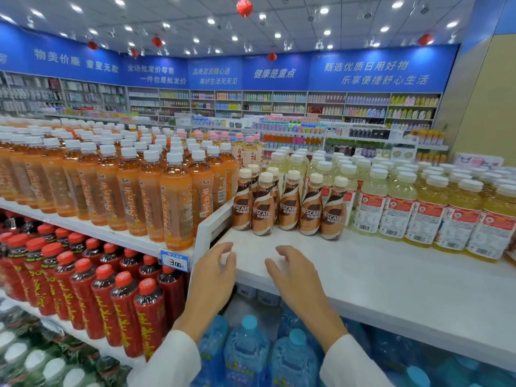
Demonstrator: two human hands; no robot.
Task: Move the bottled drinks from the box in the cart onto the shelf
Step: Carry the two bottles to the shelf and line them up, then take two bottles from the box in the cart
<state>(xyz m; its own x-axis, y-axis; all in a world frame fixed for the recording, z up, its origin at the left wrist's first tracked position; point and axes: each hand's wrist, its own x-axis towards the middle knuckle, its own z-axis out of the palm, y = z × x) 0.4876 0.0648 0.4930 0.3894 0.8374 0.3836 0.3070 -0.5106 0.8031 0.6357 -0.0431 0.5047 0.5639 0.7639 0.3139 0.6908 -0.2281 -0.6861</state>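
Setting: a supermarket drinks aisle, seen from a head-worn camera looking down at a white shelf (pixel 391 275) with a bare front strip.
Hands: the left hand (pixel 215 272) and right hand (pixel 293 275) hover side by side just over the shelf's front edge, both empty, fingers loosely curled and spread, gripping nothing.
Task's thing: a cluster of small brown coffee bottles (pixel 287 205) with cream caps stands upright in tight rows toward the back of the shelf, just beyond the fingertips and not touched by them.
Box and cart: neither is in view, so how many bottles remain to be moved cannot be told.
Neighbours: pale yellow drink bottles (pixel 418 210) press against the coffee rows on the right; orange tea bottles (pixel 156 196) fill the adjoining shelf on the left behind a white divider (pixel 206 227); red-capped bottles (pixel 117 297) and large blue water jugs (pixel 245 353) sit below.
Handling, as a judgement: the coffee bottles look like stiff, full plastic, light enough for one hand each, with a glossy sleeve that may slide in the fingers.
Where to hold: probably around the waisted body below the shoulder, or at the neck under the cap.
Risk: narrow bases and close packing mean a nudge could topple several.
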